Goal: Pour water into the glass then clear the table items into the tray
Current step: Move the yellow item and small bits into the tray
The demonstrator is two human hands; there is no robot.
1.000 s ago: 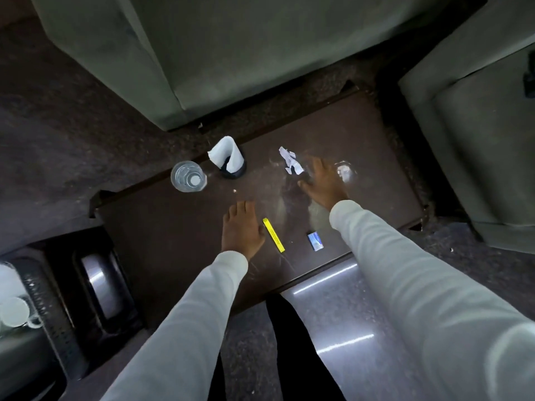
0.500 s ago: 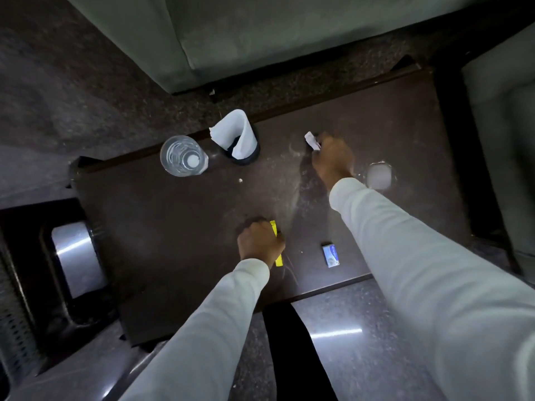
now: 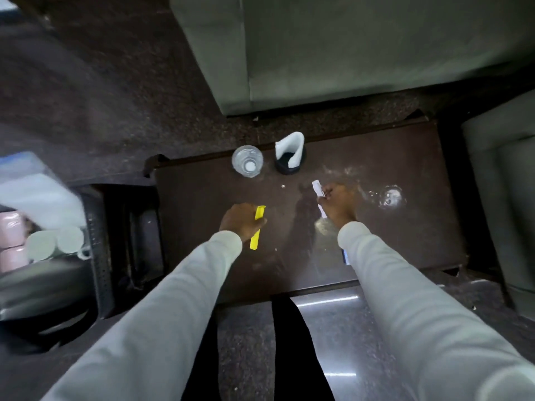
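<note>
While gripped lengthwise, yellow strip (image 3: pixel 257 227) points tableward.

Dark table (image 3: pixel 202 270) with glass (image 3: pixel 247 165), napkin holder (image 3: pixel 290 157).

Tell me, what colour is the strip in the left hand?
Bright yellow strip, seen in the head view.

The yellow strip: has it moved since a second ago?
Yes. The yellow strip, earlier flat on the table beside the left hand, is now gripped in its fingers, nearer the glass.
</note>
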